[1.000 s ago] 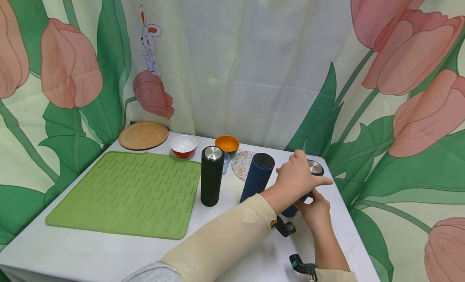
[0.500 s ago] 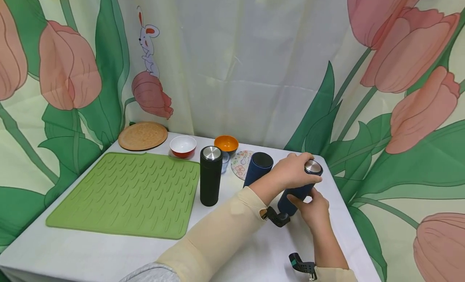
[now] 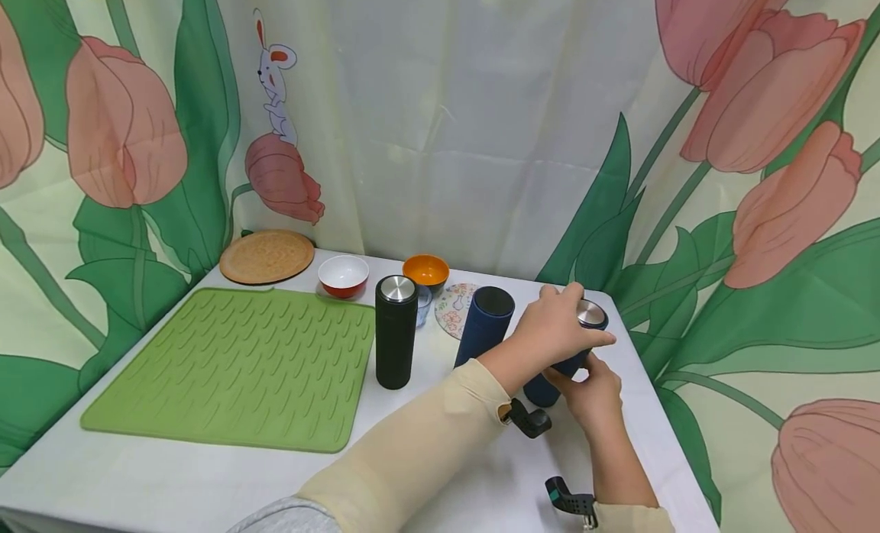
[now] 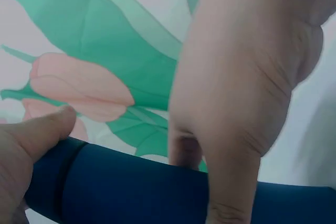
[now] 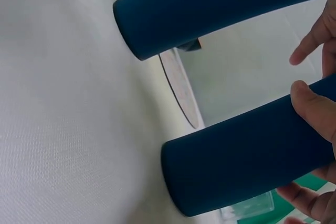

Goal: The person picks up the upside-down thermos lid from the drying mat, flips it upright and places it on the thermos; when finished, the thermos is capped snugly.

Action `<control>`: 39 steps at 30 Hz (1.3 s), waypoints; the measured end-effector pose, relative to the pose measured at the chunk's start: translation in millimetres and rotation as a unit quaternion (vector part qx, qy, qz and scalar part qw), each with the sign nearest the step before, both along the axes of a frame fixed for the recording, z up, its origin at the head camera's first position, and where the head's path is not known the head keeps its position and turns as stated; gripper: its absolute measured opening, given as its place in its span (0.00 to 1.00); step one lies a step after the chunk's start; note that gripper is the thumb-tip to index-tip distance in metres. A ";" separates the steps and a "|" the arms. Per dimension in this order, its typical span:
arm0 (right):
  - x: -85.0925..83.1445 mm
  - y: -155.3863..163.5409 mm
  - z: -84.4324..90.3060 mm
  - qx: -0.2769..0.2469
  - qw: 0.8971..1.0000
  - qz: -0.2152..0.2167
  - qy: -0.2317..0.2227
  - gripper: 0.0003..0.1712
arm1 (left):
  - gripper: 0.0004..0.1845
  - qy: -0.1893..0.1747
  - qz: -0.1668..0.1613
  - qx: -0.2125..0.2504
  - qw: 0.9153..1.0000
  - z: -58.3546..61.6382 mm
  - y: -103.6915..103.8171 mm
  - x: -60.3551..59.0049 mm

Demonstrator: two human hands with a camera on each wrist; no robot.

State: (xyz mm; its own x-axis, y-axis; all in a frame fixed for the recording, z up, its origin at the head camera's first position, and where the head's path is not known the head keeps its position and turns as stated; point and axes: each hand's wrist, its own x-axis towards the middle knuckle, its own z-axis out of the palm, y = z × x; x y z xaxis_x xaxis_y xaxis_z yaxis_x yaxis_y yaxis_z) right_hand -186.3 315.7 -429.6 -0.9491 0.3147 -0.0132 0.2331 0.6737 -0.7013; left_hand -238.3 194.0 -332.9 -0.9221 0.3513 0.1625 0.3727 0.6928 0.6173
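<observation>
A dark blue thermos [image 3: 541, 389] with a steel-topped lid [image 3: 591, 314] leans slightly on the right side of the table. My left hand [image 3: 553, 327] grips its lid end, thumb across the near side and fingers around the far side. Lower down, my right hand [image 3: 593, 392] holds the body, its thumb [image 5: 313, 109] and fingers on opposite sides in the right wrist view. The lid sits against the body, with a dark seam [image 4: 67, 179] between them in the left wrist view. Beside it stands a second blue thermos [image 3: 484, 331], partly hidden by my left forearm.
A black thermos [image 3: 395, 342] stands beside a green ridged mat [image 3: 234, 365]. Toward the back are a round wooden board [image 3: 266, 256], a red-and-white bowl [image 3: 343, 275], an orange bowl [image 3: 425, 270], a clear glass [image 3: 422, 308] and a floral disc [image 3: 452, 311]. A curtain hangs behind.
My left hand has turned and shifted at the thermos's lid, and more of the steel top shows than one second ago. My right hand keeps its grip on the body.
</observation>
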 end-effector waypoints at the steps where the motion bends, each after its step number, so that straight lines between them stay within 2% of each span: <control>1: -0.5 -0.2 0.8 0.001 1.000 0.001 -0.001 0.49 | 0.38 -0.011 -0.010 0.013 1.000 1.0 -2.3 -0.6; 4: -1.5 -0.5 2.7 -0.002 1.000 0.002 -0.006 0.49 | 0.37 -0.041 -0.037 0.034 0.998 5.7 -8.7 -2.3; 6: -2.8 -0.8 3.3 -0.002 1.000 0.004 -0.008 0.49 | 0.37 -0.046 -0.053 0.025 0.997 8.3 -11.9 -4.1; 9: -3.5 -1.5 2.9 -0.001 1.000 0.006 -0.011 0.48 | 0.37 -0.048 -0.054 0.014 0.997 9.0 -13.4 -5.8; 11: -3.0 -2.3 2.8 0.001 1.000 0.006 -0.011 0.49 | 0.41 -0.042 -0.031 0.008 0.999 4.7 -9.7 -5.5; 16: -1.1 -3.4 2.7 0.015 1.000 0.000 -0.006 0.44 | 0.57 0.005 0.071 0.001 0.997 -7.0 5.5 3.2; 19: -2.1 -3.7 3.1 0.025 1.000 -0.002 -0.004 0.42 | 0.54 0.035 0.094 0.001 0.995 -11.3 8.4 5.2; 21: -3.3 -3.4 3.7 0.027 1.000 0.000 -0.005 0.42 | 0.49 0.047 0.088 0.007 0.995 -13.2 7.4 3.9; 25: -3.6 -0.2 7.3 0.017 1.000 0.009 -0.005 0.46 | 0.42 0.054 0.049 0.021 0.997 -13.8 1.9 1.2; 33: -6.2 10.1 12.6 -0.005 0.999 0.023 -0.025 0.53 | 0.41 0.015 -0.038 0.018 0.999 -2.5 -8.6 -5.7; 36: -5.7 10.0 10.6 -0.007 0.999 0.023 -0.032 0.54 | 0.43 0.003 -0.033 0.013 0.999 -1.0 -8.2 -4.4; 39: -4.1 8.7 8.2 -0.010 0.999 0.020 -0.028 0.50 | 0.53 0.009 0.010 0.003 1.000 -4.9 -2.1 0.3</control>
